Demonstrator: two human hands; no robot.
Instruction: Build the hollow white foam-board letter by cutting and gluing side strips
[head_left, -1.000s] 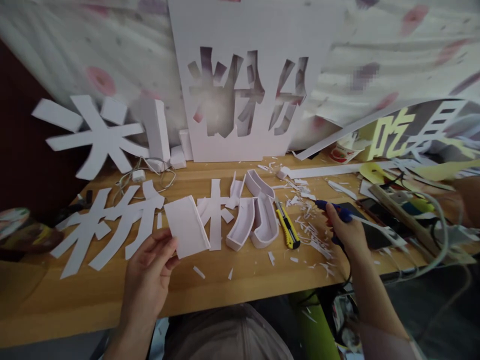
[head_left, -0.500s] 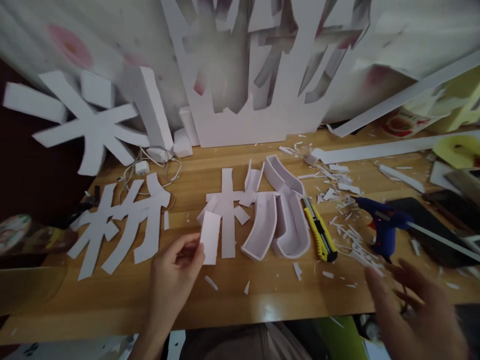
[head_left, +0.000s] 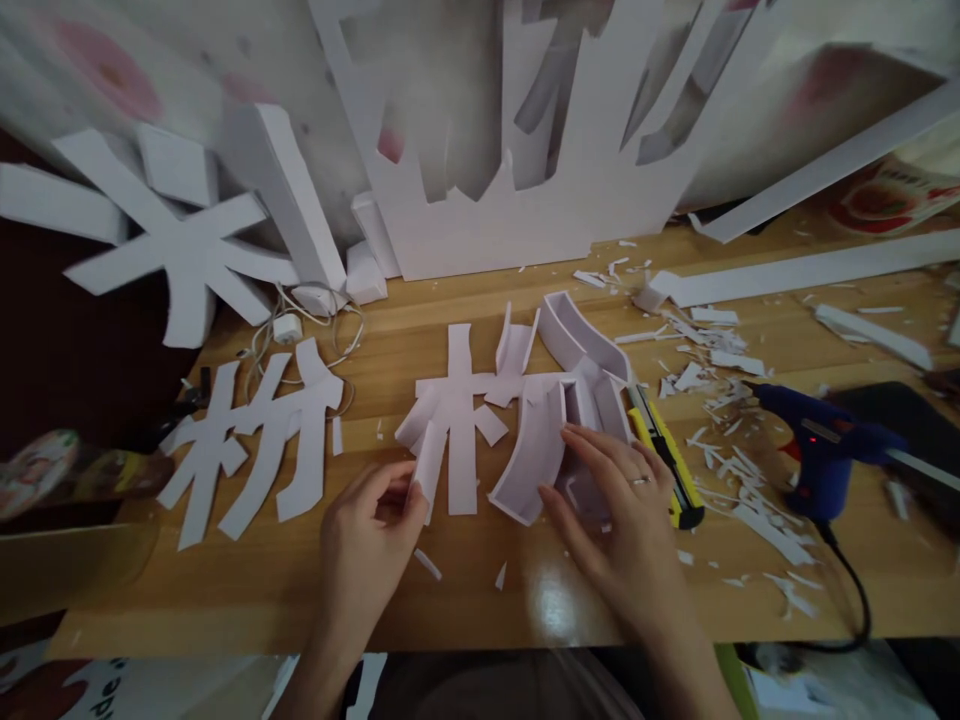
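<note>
My left hand (head_left: 379,540) pinches a white foam-board strip (head_left: 428,465) between thumb and fingers. The strip stands along the lower left stroke of a white foam-board character (head_left: 459,440). Raised side walls stand around the right part of this character (head_left: 525,465). My right hand (head_left: 619,510), with a ring on one finger, hovers over or touches that walled part with thumb and fingers apart; contact is not clear. Just to the right of the character lies a yellow utility knife (head_left: 675,470). A blue glue gun (head_left: 814,440) with a red light rests farther right.
A flat foam character (head_left: 300,440) lies left, in front of a white cable (head_left: 352,340). Larger foam letter parts (head_left: 195,250) stand behind. A cut-out foam sheet (head_left: 480,245) leans against the wall. White scraps (head_left: 720,450) and long strips (head_left: 817,270) cover the right side.
My right hand has come from the far right to the walled character. My left hand has turned the strip and brought it against the left stroke. The view has shifted slightly.
</note>
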